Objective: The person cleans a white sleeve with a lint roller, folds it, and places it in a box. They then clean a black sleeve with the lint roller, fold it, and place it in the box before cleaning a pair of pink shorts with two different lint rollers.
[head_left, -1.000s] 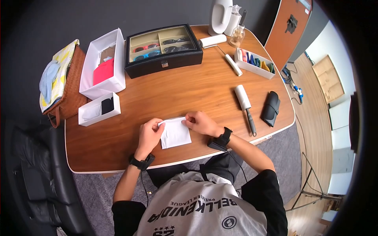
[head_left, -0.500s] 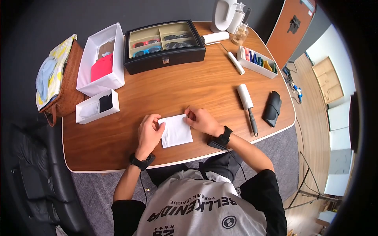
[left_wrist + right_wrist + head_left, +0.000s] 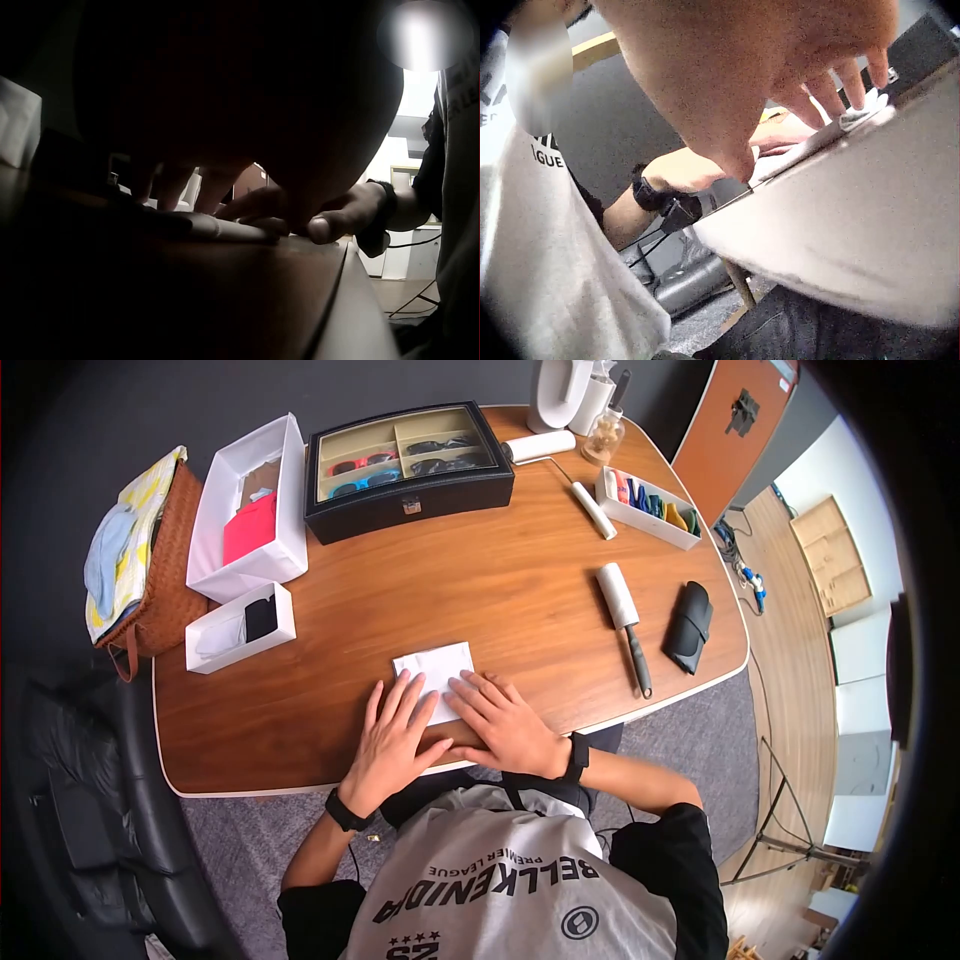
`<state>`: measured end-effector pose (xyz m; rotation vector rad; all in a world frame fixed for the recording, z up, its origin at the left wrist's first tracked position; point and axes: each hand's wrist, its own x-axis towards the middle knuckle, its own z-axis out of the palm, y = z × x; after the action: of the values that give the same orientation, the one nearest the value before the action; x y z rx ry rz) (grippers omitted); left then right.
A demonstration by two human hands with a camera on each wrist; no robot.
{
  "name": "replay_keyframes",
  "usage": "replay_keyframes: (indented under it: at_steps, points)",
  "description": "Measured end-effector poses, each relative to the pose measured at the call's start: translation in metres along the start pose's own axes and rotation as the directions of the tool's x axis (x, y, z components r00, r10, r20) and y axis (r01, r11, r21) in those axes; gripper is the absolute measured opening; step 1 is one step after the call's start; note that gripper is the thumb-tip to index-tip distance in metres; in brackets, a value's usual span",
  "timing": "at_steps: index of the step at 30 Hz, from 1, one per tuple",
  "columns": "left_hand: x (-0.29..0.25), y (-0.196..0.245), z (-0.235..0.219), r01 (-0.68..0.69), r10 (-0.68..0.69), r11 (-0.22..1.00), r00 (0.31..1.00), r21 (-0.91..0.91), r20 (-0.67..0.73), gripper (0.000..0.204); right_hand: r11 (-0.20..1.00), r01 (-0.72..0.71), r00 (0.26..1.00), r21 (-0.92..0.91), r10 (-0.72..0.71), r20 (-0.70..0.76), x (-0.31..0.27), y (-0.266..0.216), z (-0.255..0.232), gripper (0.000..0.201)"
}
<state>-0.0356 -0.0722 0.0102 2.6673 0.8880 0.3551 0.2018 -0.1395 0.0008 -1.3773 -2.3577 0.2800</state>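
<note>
A folded white cloth lies on the table close to its front edge. My left hand rests on its near left part, fingers spread and straight. On the near right part of the cloth lies my right hand, its fingers stretched toward the far left. The thumbs point at each other near the table edge. In the right wrist view the cloth shows as a thin layered fold under the fingertips. The left wrist view is dark, with the cloth's pale edge below the fingers. Part of the cloth is hidden by both hands.
Left stand a small white box, a larger white box and a wicker basket. A black sunglasses case sits at the back. Rightward are a lint roller, a black pouch and a white organizer box.
Both hands have gone from the cloth's sides, fingers bent at its far corners, to lying spread on top of it, nearer the body. The cloth now sits slightly farther left.
</note>
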Motion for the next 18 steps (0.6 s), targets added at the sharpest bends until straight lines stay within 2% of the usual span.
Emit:
replay_keyframes:
  at_steps: [5,8,9,10,12,16,18]
  points:
    - [-0.020,0.012,-0.004,-0.006,0.005,1.000,0.998,0.009,0.057,0.078,1.000,0.021,0.999,-0.020,-0.020,0.046,-0.025,-0.012,0.005,0.078]
    - [-0.037,0.022,0.001,-0.033,0.031,0.999,0.996,0.023,0.082,0.080,0.998,0.061,0.997,-0.035,-0.059,0.046,-0.042,-0.020,0.009,0.074]
    - [-0.044,0.022,0.011,-0.047,0.043,0.997,0.997,0.063,0.060,0.079,0.991,0.095,0.995,-0.090,-0.091,0.045,-0.049,-0.019,0.015,0.070]
    - [-0.049,0.028,0.013,-0.062,0.058,0.990,0.998,0.124,0.038,0.066,0.981,0.131,0.991,-0.144,-0.126,0.044,-0.054,-0.019,0.019,0.067]
    - [-0.063,0.024,0.034,-0.117,0.135,0.970,0.988,0.212,-0.074,0.061,0.983,0.147,0.989,-0.114,-0.148,-0.002,-0.059,-0.019,0.018,0.059]
    - [-0.072,0.029,0.033,-0.131,0.159,0.982,0.961,0.135,-0.228,0.031,0.977,0.194,0.974,-0.087,-0.202,-0.101,-0.059,-0.017,0.019,0.047]
    - [-0.072,0.029,0.031,-0.148,0.166,0.985,0.951,0.086,-0.262,0.027,0.973,0.227,0.964,-0.037,-0.230,-0.133,-0.059,-0.014,0.022,0.044]
